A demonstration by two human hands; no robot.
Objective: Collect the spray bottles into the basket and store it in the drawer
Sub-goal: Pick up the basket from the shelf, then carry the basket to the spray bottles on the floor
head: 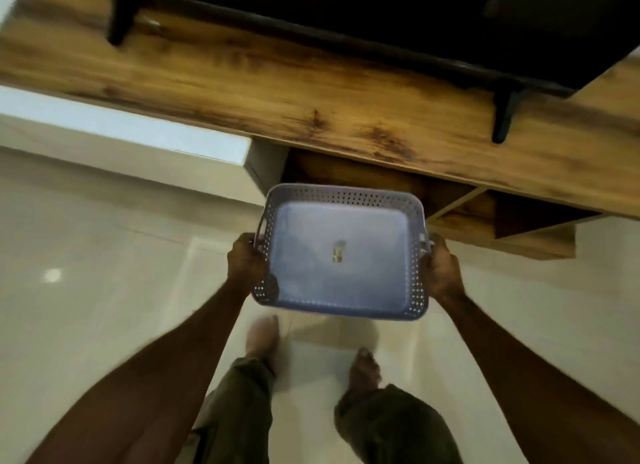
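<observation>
A pale lilac perforated basket (377, 200) hangs level above the floor, in front of an open wooden drawer (460, 223). My left hand (246, 261) grips its left handle and my right hand (440, 271) grips its right handle. Inside the basket I see only a small sticker on its bottom. No spray bottle shows anywhere in the head view. The drawer sticks out from under the wooden cabinet top (277, 96), and the basket's far edge overlaps its opening.
A black television (415, 16) on two black feet stands on the cabinet top. A white closed unit (131, 141) adjoins the drawer on the left. Glossy pale floor tiles (104, 255) spread below; my bare feet and trouser legs stand beneath the basket.
</observation>
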